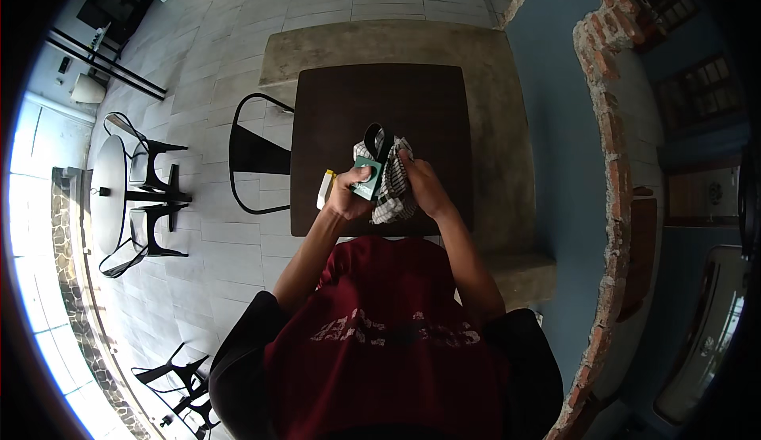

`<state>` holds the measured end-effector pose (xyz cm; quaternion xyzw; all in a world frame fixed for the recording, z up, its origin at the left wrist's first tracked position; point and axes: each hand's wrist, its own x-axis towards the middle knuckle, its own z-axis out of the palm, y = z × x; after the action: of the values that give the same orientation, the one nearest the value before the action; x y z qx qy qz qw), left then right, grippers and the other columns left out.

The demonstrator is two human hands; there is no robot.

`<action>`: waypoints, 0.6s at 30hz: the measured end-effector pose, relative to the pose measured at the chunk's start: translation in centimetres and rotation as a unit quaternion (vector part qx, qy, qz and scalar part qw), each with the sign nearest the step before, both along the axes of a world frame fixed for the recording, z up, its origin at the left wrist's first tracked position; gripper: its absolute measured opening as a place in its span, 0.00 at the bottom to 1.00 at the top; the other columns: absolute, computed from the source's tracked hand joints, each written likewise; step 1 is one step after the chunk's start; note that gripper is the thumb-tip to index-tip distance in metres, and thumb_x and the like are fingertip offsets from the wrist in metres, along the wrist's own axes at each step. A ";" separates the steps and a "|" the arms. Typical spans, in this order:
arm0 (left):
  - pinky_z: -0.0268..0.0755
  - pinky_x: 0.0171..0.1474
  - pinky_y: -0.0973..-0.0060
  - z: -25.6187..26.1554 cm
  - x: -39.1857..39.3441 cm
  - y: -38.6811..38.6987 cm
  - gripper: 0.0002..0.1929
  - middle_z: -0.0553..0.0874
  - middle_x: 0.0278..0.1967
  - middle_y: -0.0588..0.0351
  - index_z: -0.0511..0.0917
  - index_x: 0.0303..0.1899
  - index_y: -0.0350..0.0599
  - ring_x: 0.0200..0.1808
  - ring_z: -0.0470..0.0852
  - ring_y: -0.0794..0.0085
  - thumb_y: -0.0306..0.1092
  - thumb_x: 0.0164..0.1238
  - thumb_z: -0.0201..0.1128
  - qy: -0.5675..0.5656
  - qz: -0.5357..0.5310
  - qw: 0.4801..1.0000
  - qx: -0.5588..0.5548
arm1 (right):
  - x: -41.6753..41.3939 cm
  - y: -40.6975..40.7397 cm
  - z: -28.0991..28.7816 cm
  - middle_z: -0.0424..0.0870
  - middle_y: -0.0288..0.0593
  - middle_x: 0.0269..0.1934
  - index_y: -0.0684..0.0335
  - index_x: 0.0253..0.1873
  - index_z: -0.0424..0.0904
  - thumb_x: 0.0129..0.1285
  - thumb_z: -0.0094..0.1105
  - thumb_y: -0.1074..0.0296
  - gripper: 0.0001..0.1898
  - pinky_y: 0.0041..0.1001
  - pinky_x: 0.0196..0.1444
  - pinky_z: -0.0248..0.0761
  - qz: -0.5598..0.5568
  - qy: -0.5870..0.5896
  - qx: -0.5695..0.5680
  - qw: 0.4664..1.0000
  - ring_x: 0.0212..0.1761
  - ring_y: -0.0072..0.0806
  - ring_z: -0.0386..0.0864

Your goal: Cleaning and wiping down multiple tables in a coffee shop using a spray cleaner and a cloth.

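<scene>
Both hands are raised in front of my chest, over the dark table. My left hand (351,195) holds a small green box or card with pale writing (367,179), the thumb lying on its face. A black band forms a loop (375,138) just above it; what it belongs to is hard to tell. My right hand (423,185) grips a black-and-white checked cloth (393,193), which hangs bunched between the hands. Left of my left hand is a white object with a yellow end (326,189), close to the table's edge.
The dark square table (380,92) stands before me, with a black metal chair (258,153) at its left side. A concrete bench (499,113) wraps round its far and right sides. Farther left is a round table (109,193) with chairs; a blue wall (562,143) rises at right.
</scene>
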<state>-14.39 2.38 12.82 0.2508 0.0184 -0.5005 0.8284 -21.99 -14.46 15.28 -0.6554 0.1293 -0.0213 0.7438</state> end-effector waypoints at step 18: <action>0.78 0.49 0.57 1.8 4.2 -1.2 0.20 0.78 0.46 0.43 0.73 0.49 0.38 0.48 0.80 0.47 0.29 0.55 0.69 -0.811 -0.001 0.386 0.439 | 1.6 3.7 3.4 0.76 0.57 0.16 0.70 0.19 0.72 0.84 0.34 0.42 0.41 0.51 0.31 0.68 -0.064 0.157 -0.332 0.928 0.23 0.53 0.80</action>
<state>-10.21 1.21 14.59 0.8663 -0.4459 0.0172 0.2243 -20.43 -10.76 18.64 -0.8504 0.2712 -0.0076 0.4509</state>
